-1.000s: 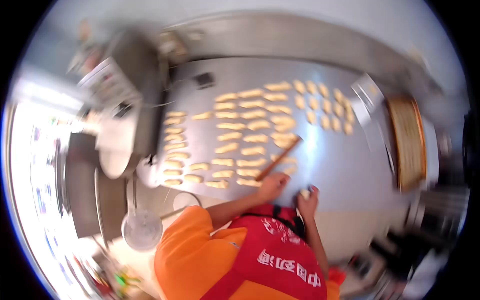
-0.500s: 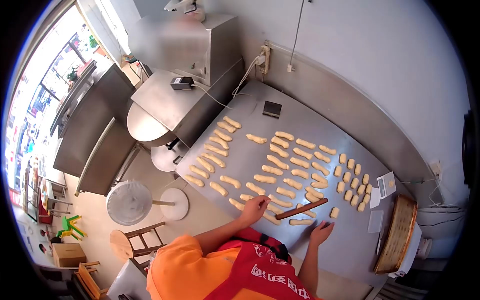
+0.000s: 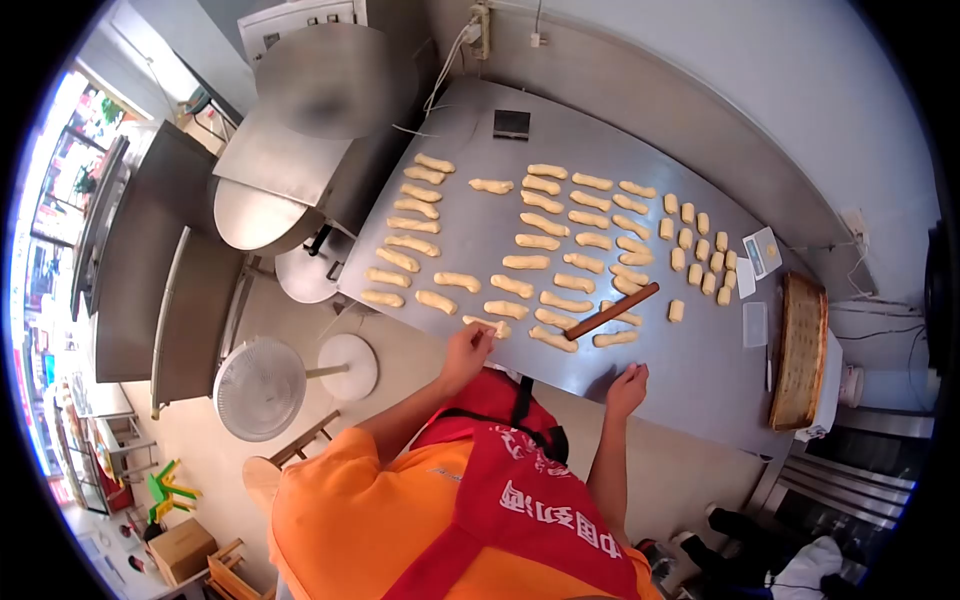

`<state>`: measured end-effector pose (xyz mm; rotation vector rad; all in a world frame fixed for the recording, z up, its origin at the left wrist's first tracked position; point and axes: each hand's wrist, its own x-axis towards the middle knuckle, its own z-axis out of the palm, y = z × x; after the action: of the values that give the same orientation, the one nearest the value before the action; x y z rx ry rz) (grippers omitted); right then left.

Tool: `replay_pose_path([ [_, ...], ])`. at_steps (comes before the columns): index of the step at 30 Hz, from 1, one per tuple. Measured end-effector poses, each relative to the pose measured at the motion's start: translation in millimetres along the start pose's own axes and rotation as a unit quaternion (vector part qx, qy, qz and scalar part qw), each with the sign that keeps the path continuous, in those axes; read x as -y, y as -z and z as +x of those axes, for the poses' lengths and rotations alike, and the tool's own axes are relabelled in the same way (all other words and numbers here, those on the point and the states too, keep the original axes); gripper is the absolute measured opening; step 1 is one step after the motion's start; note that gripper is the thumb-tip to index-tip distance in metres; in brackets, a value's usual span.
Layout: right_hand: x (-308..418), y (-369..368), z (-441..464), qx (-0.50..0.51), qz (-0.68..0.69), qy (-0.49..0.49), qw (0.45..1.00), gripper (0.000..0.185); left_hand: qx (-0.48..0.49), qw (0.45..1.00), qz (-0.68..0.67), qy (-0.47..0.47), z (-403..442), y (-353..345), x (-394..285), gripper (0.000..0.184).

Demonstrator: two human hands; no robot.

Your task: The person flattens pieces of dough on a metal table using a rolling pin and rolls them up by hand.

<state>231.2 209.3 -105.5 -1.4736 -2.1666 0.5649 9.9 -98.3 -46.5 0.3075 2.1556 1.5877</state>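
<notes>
My left hand [image 3: 468,355] is at the table's front edge, its fingers pinched at the near end of a pale dough strip [image 3: 492,326]. Apart from the dough, my right hand [image 3: 626,390] hovers by the same edge further right, fingers loosely bent and nothing seen in it. Between and beyond the hands, a brown rolling pin [image 3: 612,312] lies slantwise among the dough strips. Several rows of long strips [image 3: 540,224] cover the left and middle of the metal table [image 3: 690,370]. Shorter dough pieces [image 3: 685,238] are grouped to the right, with one lone piece [image 3: 676,310] nearer me.
At the right end are a white scale [image 3: 762,250], a clear plastic lid [image 3: 754,325] and a brown-rimmed tray [image 3: 800,350]. A dark square object [image 3: 511,125] lies near the back. A steel machine [image 3: 280,180] and a fan [image 3: 260,388] stand left. Someone's dark-clad legs [image 3: 740,555] show lower right.
The view has tilted, so the table appears higher. My left hand has moved left to a strip at the front edge. My right hand has drawn back toward the edge, its fingers more bent.
</notes>
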Motion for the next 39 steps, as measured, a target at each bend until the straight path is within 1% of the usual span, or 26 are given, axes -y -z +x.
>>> replay_pose_path([
  [1, 2, 0, 0, 0.004, 0.007, -0.012, 1.0, 0.04, 0.009, 1.0, 0.011, 0.012, -11, 9, 2, 0.019],
  [4, -1, -1, 3, -0.005, 0.003, -0.057, 0.998, 0.043, 0.052, 0.994, 0.094, -0.009, -42, 46, -1, 0.018],
  [7, -10, -18, -5, -0.069, 0.105, -0.071, 0.99, 0.041, 0.084, 0.973, 0.18, -0.119, -43, 100, -26, 0.017],
  [8, -10, -25, -12, -0.078, 0.108, -0.077, 0.988, 0.041, 0.075, 0.964, 0.201, -0.157, -31, 119, -31, 0.017],
  [9, -10, -31, -19, -0.087, 0.11, -0.08, 0.987, 0.041, 0.051, 0.961, 0.193, -0.189, -13, 139, -33, 0.016],
  [10, -11, -33, -24, -0.095, 0.107, -0.077, 0.987, 0.041, 0.022, 0.962, 0.216, -0.165, 3, 156, -58, 0.016],
  [11, -5, -30, -31, -0.089, 0.087, -0.079, 0.989, 0.04, -0.019, 0.943, 0.225, -0.244, 30, 177, -65, 0.014],
  [12, 2, -24, -43, -0.082, 0.065, -0.08, 0.991, 0.039, -0.047, 0.95, 0.237, -0.2, 45, 196, -109, 0.015],
  [13, 9, -23, -54, -0.075, 0.046, -0.081, 0.993, 0.038, -0.083, 0.92, 0.259, -0.283, 83, 225, -116, 0.019],
  [14, 7, -27, -70, -0.09, 0.05, -0.073, 0.992, 0.037, -0.121, 0.915, 0.239, -0.302, 113, 251, -139, 0.019],
  [15, 0, -32, -90, -0.105, 0.055, -0.066, 0.991, 0.037, -0.165, 0.901, 0.238, -0.324, 132, 275, -178, 0.019],
  [16, 6, -28, -113, -0.113, 0.058, -0.044, 0.991, 0.036, -0.204, 0.898, 0.219, -0.324, 162, 303, -204, 0.018],
  [17, 19, -24, -137, -0.124, 0.062, -0.022, 0.99, 0.035, -0.238, 0.843, 0.235, -0.422, 214, 345, -215, 0.019],
  [18, 34, -24, -160, -0.12, 0.105, -0.047, 0.986, 0.034, -0.263, 0.83, 0.242, -0.428, 246, 378, -243, 0.018],
  [19, 44, -25, -184, -0.114, 0.144, -0.074, 0.98, 0.033, -0.306, 0.79, 0.282, -0.45, 276, 410, -276, 0.016],
  [20, 45, -32, -205, -0.117, 0.167, -0.104, 0.974, 0.032, -0.341, 0.766, 0.292, -0.46, 305, 438, -309, 0.017],
  [21, 50, -45, -224, -0.119, 0.19, -0.136, 0.965, 0.032, -0.356, 0.751, 0.29, -0.475, 327, 461, -348, 0.021],
  [23, 84, -49, -250, -0.11, 0.147, -0.166, 0.969, 0.031, -0.395, 0.73, 0.308, -0.466, 385, 506, -411, 0.027],
  [25, 113, -51, -251, -0.125, 0.117, -0.18, 0.969, 0.03, -0.391, 0.709, 0.323, -0.49, 452, 548, -463, 0.027],
  [28, 157, -60, -255, -0.164, 0.112, -0.192, 0.961, 0.029, -0.267, 0.79, 0.378, -0.403, 544, 598, -512, 0.034],
  [29, 168, -62, -252, -0.177, 0.119, -0.193, 0.958, 0.029, -0.231, 0.797, 0.453, -0.326, 566, 607, -525, 0.037],
  [31, 190, -65, -248, -0.202, 0.121, -0.2, 0.951, 0.029, -0.154, 0.779, 0.585, -0.163, 609, 612, -539, 0.044],
  [32, 201, -63, -248, -0.21, 0.115, -0.203, 0.949, 0.029, -0.141, 0.805, 0.563, -0.121, 628, 613, -539, 0.056],
  [35, 210, -66, -253, -0.231, 0.098, -0.216, 0.944, 0.029, -0.063, 0.812, 0.574, -0.084, 663, 620, -534, 0.054],
  [38, 213, -64, -261, -0.243, 0.088, -0.24, 0.936, 0.029, -0.002, 0.761, 0.648, -0.016, 653, 604, -548, 0.058],
  [39, 215, -66, -264, -0.243, 0.086, -0.251, 0.933, 0.029, -0.006, 0.758, 0.652, -0.016, 657, 605, -549, 0.057],
])
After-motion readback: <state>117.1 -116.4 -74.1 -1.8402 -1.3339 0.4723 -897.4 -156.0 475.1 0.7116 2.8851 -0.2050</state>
